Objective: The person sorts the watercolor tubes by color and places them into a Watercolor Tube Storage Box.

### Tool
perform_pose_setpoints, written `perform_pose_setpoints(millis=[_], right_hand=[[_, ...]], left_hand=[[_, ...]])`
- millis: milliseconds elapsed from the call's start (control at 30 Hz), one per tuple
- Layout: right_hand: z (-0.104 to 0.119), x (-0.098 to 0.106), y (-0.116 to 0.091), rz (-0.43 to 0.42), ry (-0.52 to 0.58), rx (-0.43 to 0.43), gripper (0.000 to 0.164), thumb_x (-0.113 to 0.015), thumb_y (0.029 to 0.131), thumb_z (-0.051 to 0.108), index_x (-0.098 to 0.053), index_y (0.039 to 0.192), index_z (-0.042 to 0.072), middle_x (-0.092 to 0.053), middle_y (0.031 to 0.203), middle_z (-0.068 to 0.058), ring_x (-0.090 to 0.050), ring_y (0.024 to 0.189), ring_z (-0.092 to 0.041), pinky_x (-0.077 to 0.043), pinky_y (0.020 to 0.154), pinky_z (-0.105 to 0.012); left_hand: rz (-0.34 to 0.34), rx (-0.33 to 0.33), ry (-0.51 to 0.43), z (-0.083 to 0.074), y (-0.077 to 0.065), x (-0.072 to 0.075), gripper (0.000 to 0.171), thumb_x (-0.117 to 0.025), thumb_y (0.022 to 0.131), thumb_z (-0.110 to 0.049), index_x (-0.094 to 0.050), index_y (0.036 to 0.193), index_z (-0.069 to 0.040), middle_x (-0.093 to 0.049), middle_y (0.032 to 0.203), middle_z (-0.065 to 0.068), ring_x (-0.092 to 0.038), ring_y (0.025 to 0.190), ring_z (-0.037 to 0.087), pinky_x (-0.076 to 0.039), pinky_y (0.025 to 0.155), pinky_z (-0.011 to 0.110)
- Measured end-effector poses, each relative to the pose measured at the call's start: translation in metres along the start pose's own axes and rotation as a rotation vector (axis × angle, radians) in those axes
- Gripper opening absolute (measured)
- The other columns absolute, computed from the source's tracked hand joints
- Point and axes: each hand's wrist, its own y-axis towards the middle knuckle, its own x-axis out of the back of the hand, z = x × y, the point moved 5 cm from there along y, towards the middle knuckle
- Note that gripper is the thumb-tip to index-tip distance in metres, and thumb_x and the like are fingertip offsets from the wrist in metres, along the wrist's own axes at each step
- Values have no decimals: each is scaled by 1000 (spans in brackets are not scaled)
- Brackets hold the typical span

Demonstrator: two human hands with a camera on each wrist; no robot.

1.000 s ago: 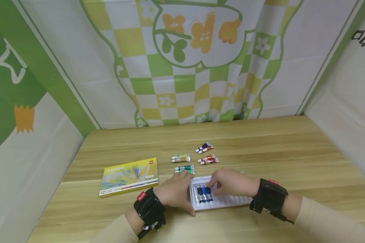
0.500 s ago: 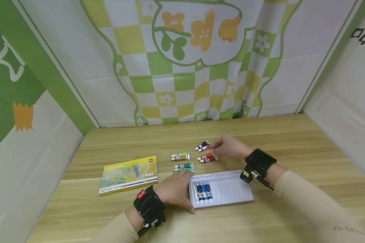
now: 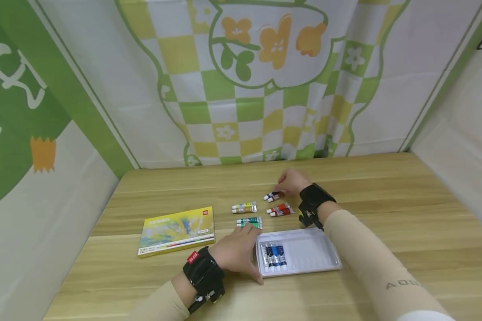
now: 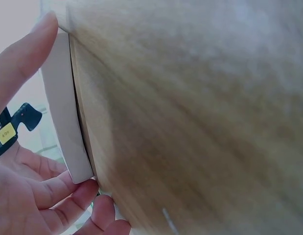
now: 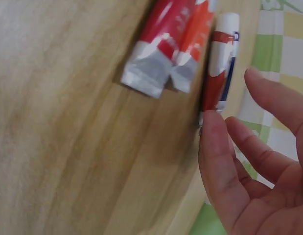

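Observation:
My left hand [image 3: 238, 253] holds the left end of a white plastic tray [image 3: 313, 249], thumb at the near corner and fingers at the far one. The left wrist view shows the tray's end wall [image 4: 65, 112] between them. Black and blue paint tubes [image 3: 275, 255] lie side by side in the tray's left part. My right hand [image 3: 293, 181] is at the farthest pair, a reddish-brown paint tube [image 5: 217, 73] and a dark blue-violet one [image 5: 229, 83]. Its thumb and fingers are apart, one fingertip at the brown tube's crimped end; contact is unclear.
Orange [image 3: 278, 207] and red [image 3: 282, 212] tubes lie between the far pair and the tray. Left of them are yellow [image 3: 244, 205] and ochre [image 3: 244, 210] tubes, with green tubes [image 3: 249, 220] nearer. A yellow paint box [image 3: 176, 232] lies left; a patterned curtain [image 3: 265, 111] hangs behind.
My right hand has left the tubes in the tray, passed over the red and orange pair, and reached the farthest pair. My left hand keeps its hold on the tray.

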Motion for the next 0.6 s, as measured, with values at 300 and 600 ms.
perform_pose_setpoints(millis=[300,600], right_hand=[[-8,-8,8,13,45,-33,40,-79,74,16,-63,104,-4,-66,84,-8,-56,57,-10,-48,50,-19],[-8,-10,10,50,35,16,23,-74,78,13,-68,95,-1,-68,79,-6,-54,65,-11,-43,55,-19]], left_hand=[[-10,7,-1,-1,-1,2,113,-82,50,-61,-40,138,-5,-44,132,8,-46,116,25,-46,97,37],[-3,10,3,1,-1,0,113,-82,50,-62,-39,138,-6,-44,133,8,-46,117,24,-46,97,36]])
